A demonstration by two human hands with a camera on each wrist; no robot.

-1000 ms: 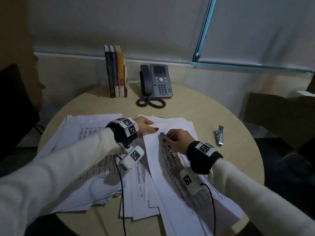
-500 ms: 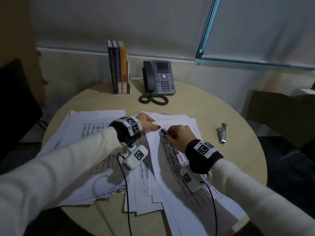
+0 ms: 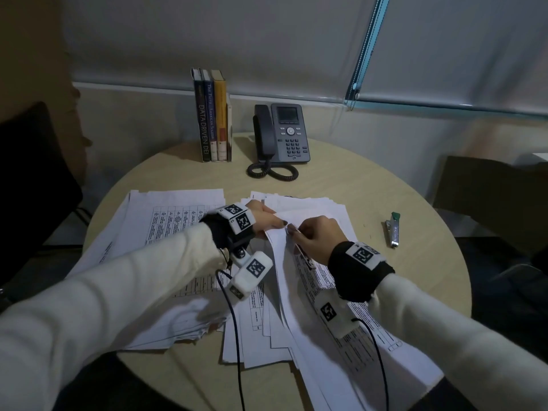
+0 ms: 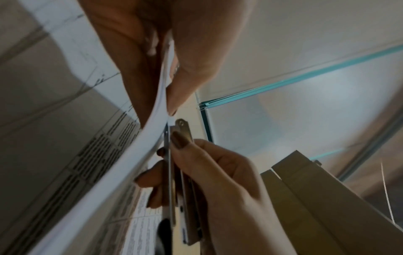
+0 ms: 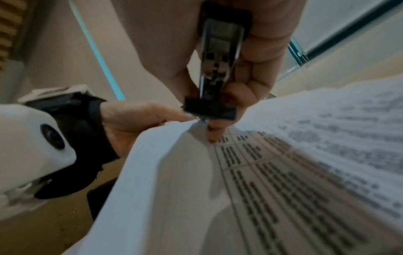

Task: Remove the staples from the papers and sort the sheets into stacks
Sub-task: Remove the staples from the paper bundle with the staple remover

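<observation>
- Paper packet (image 3: 299, 232), mid-frame in the head view: a few thin sheets, light and floppy. It bows where it lifts off the table (image 3: 370, 185) and will likely tear at the corner if yanked.
- Best hold, by my judgement: close to the stapled corner, thumb on one face and fingers on the other, so the pull goes into the staple and not the sheet.
- Left hand (image 3: 261, 221) does that, pinching the packet's upper corner. In the left wrist view the curved paper edge (image 4: 157, 110) runs between thumb and fingers (image 4: 181, 96).
- Right hand (image 3: 314, 235) is clenched round a metal staple remover (image 4: 181, 165), thumb pressed on its top. In the right wrist view its black nose (image 5: 210, 107) meets the paper's corner, just beside the left thumb tip.
- Staple itself too small and blurred to make out; whether it is caught, I cannot tell.
- Sorted sheets (image 3: 166, 221) lie spread at frame left; a looser heap (image 3: 255, 327) lies under the wrists, lower centre.
- Small stapler (image 3: 393, 231) sits alone at right, well apart.
</observation>
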